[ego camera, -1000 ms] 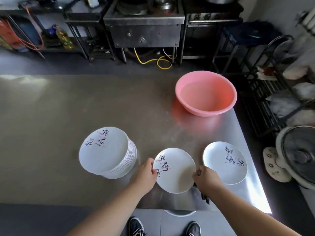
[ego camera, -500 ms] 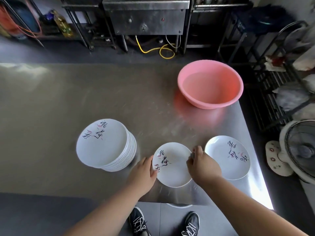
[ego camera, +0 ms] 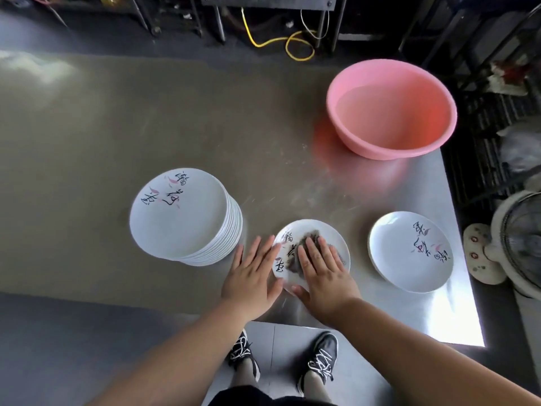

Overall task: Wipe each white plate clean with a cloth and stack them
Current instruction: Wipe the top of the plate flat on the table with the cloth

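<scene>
A small white plate (ego camera: 336,240) with black lettering lies on the steel table near its front edge. A dark grey cloth (ego camera: 298,254) is spread on this plate. My right hand (ego camera: 323,275) presses flat on the cloth with straight fingers. My left hand (ego camera: 253,278) lies flat beside the plate's left rim, fingers straight and touching the rim. A tall stack of several white plates (ego camera: 181,213) stands to the left. A single white plate (ego camera: 409,250) lies to the right.
A pink plastic basin (ego camera: 392,108) sits at the back right of the steel table (ego camera: 146,112). A fan (ego camera: 518,241) and a rack stand beyond the table's right edge. My shoes show below the front edge.
My right hand has moved from the plate's right rim onto its middle, flattening the cloth there. My left hand has opened flat beside the left rim. The camera tilted down.
</scene>
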Demonstrator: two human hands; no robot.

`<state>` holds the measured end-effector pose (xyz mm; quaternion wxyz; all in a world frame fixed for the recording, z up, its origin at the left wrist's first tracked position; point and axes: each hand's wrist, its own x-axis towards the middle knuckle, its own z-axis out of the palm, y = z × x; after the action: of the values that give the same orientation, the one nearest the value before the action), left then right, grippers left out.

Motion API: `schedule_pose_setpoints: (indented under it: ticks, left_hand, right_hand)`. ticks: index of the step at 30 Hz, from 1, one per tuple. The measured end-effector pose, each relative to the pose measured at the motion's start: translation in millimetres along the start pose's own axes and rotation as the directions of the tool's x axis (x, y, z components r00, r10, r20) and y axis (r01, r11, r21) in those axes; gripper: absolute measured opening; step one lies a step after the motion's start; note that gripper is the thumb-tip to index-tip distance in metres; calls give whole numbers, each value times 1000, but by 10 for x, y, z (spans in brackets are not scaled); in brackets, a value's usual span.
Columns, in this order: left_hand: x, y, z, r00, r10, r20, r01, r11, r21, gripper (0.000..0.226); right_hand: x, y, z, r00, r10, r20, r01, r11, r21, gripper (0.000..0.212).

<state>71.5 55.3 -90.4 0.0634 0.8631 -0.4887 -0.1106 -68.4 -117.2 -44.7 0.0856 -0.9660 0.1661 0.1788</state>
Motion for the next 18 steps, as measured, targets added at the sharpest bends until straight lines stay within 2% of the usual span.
schedule_pose_setpoints:
  ticks: [2,6,8,14,16,18]
  left_hand:
    - [6,9,-6,1000,-5,17,5,1000,12,78]
    - [22,32,-28,998,-6,61,3,999,50,78]
    - [17,16,-27,998,-14,64,11,999,53,80]
    - [-3,12,8,999,-4,32,3,1000,28,79]
    - [7,11,10,1000,-3,24,2,1000,23,79]
    - [19,11,4,1000,-7,27,6,1000,29,79]
  right_hand:
    - [50,-9,3,998,46,51,-45,999,-24,105]
    - [205,7,-107,990,125,60,-123,992,-33,97]
    - [221,-12,-163,994,65,93,-64,998,-17,94]
    - [-275,41,-103,952,-271,145,287,952,-103,97]
    - [-286,110,-113,946,-284,154,307,939,-157,96]
    - [-128,169,-188,967,-187,171,211,968,-137,97]
